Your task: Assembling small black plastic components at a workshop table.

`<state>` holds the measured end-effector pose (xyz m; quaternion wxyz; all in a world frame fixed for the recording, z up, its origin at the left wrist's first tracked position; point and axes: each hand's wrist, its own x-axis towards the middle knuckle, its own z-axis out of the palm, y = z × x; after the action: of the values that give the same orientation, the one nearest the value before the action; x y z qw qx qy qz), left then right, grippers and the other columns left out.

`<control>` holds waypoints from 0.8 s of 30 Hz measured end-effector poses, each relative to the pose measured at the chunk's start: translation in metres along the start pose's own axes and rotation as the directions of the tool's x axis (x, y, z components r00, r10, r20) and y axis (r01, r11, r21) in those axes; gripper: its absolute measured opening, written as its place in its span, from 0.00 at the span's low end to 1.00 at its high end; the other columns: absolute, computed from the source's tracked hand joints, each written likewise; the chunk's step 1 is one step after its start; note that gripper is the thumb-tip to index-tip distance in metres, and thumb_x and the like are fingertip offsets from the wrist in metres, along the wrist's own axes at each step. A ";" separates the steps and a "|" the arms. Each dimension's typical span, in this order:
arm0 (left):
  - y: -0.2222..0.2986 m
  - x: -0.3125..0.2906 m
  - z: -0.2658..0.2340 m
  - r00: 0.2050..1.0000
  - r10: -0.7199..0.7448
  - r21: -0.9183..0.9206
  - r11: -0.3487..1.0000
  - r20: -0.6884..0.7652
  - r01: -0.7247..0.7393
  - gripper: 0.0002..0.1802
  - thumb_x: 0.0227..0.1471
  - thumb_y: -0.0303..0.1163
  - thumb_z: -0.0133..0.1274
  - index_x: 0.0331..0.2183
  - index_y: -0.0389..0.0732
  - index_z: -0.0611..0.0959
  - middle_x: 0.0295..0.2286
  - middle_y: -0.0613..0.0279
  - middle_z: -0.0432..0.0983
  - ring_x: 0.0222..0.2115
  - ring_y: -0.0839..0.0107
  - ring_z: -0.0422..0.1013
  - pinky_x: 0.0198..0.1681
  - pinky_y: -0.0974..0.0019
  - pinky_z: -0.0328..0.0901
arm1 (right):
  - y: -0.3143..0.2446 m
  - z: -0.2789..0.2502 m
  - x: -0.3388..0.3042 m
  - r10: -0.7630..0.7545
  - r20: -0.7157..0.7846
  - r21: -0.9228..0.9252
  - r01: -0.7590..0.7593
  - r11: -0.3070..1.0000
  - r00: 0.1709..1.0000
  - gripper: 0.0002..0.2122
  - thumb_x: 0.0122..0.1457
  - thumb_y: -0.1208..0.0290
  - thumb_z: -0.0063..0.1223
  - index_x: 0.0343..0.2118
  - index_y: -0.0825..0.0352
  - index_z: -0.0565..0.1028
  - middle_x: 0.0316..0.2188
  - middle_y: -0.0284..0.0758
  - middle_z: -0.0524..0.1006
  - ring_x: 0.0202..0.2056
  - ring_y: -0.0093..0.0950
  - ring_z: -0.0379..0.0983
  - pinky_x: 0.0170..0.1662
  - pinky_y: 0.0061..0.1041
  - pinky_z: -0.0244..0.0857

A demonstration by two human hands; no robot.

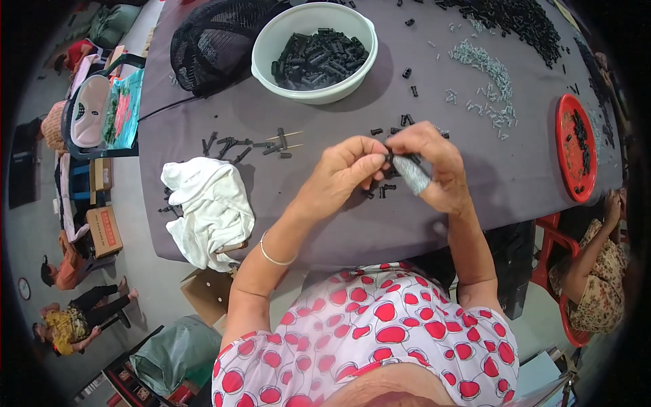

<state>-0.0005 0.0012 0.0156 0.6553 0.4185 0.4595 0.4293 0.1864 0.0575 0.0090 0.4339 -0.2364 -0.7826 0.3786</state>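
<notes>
And here we are, mid-pinch; the small black plastic fitting (389,157) sits right between my two hands, over the near half of the grey-covered table (312,224); my left hand (344,168) comes in from eight o'clock, thumb and forefinger clamped on it; my right hand (437,169) meets it from three o'clock, fingertips closed on the other side, though blur hides just how they sit; two opposed pinches, I reckon, because so tiny a part would twist out of one; and look, a silver-grey wrap (412,176) on what seems to be my right thumb, probably to spare the skin!

Loose black fittings (386,190) lie just below at six o'clock, likely left there for a short reach; up at eleven, the white bowl (319,95) holds a heap of black pieces (322,57), its wall presumably stopping them rolling off; between one and two, small grey pieces (485,71) spread apart from the black pile (512,24), perhaps so the kinds don't mix; the red tray (562,146) waits at three; a crumpled white cloth (210,210) rests between eight and nine.
</notes>
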 end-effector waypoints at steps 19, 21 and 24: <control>-0.020 -0.010 -0.024 0.926 -0.069 -0.436 0.868 0.371 0.239 0.11 0.56 0.29 0.50 0.40 0.33 0.75 0.31 0.59 0.75 0.26 0.78 0.70 0.28 0.76 0.67 | -0.018 -0.009 0.007 0.027 0.162 0.099 -0.044 0.994 0.986 0.15 0.39 0.80 0.58 0.35 0.68 0.76 0.31 0.36 0.73 0.30 0.32 0.69 0.33 0.28 0.64; -0.020 -0.008 -0.028 0.951 -0.028 -0.523 0.830 0.308 0.194 0.10 0.56 0.29 0.49 0.40 0.34 0.74 0.31 0.60 0.75 0.26 0.78 0.70 0.28 0.75 0.67 | -0.012 -0.009 0.016 0.121 0.147 0.002 -0.122 0.992 0.982 0.16 0.39 0.83 0.56 0.36 0.68 0.75 0.32 0.37 0.73 0.33 0.35 0.70 0.35 0.30 0.65; -0.018 -0.003 -0.034 0.973 0.020 -0.617 0.776 0.228 0.129 0.08 0.57 0.28 0.47 0.39 0.35 0.74 0.31 0.61 0.74 0.25 0.79 0.69 0.28 0.75 0.66 | 0.004 0.007 0.027 0.010 0.193 -0.494 0.088 0.865 0.981 0.16 0.36 0.83 0.52 0.34 0.66 0.74 0.29 0.36 0.70 0.34 0.36 0.68 0.37 0.33 0.62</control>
<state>-0.0305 -0.0019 -0.0079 0.8164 0.2076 0.2261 0.4891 0.1670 0.0762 0.0174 0.2889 -0.2876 -0.8963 0.1747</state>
